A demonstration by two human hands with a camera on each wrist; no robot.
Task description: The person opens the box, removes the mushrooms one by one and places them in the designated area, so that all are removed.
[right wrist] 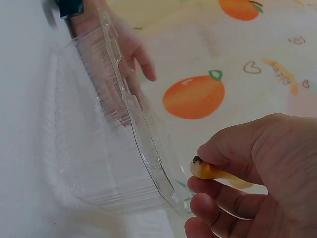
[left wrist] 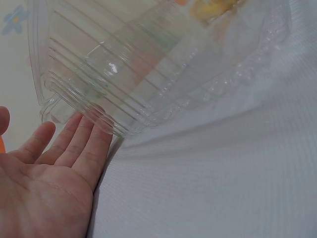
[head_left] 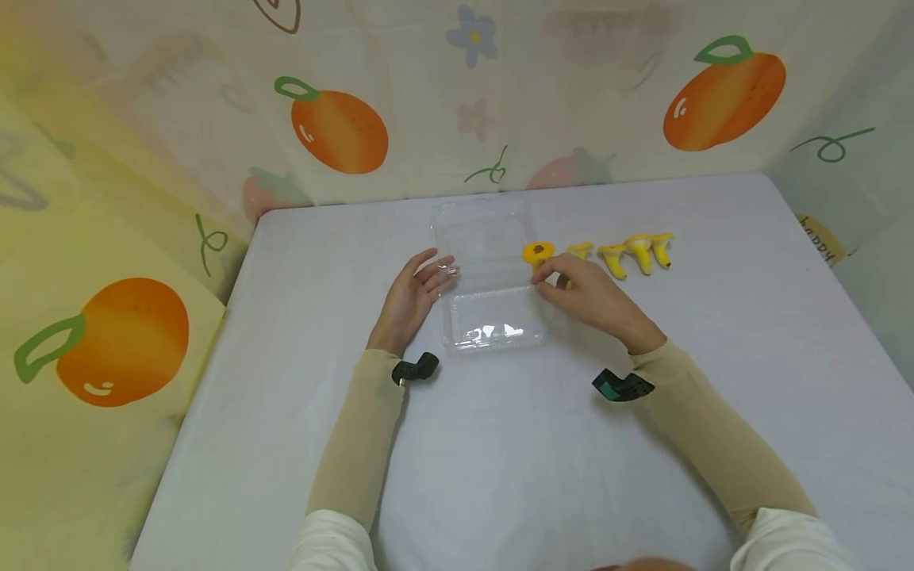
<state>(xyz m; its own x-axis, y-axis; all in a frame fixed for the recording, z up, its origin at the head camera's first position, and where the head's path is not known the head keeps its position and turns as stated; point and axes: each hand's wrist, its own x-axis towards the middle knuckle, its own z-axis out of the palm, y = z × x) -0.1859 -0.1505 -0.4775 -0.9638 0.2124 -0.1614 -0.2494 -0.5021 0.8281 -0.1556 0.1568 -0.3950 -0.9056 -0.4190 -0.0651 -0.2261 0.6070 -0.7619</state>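
An opened clear plastic clamshell box (head_left: 493, 319) lies on the table between the hands, its lid (head_left: 481, 230) folded back. My left hand (head_left: 408, 300) is at the box's left side, fingers loosely extended; in the left wrist view its fingertips (left wrist: 94, 131) meet the plastic edge. At the right of the box, my right hand (right wrist: 267, 173) pinches a small yellow piece (right wrist: 210, 171) with a pale, dark-tipped end, resembling a toy banana. A yellow disc with a brown centre (head_left: 539, 252) shows by the right fingertips; I cannot tell whether it belongs to the held piece.
Several yellow pieces with flared tops, like half-peeled toy bananas (head_left: 639, 254), lie in a row behind the right hand. A white cloth covers the table (head_left: 500, 444). A fruit-printed curtain (head_left: 414, 63) hangs along the back and left.
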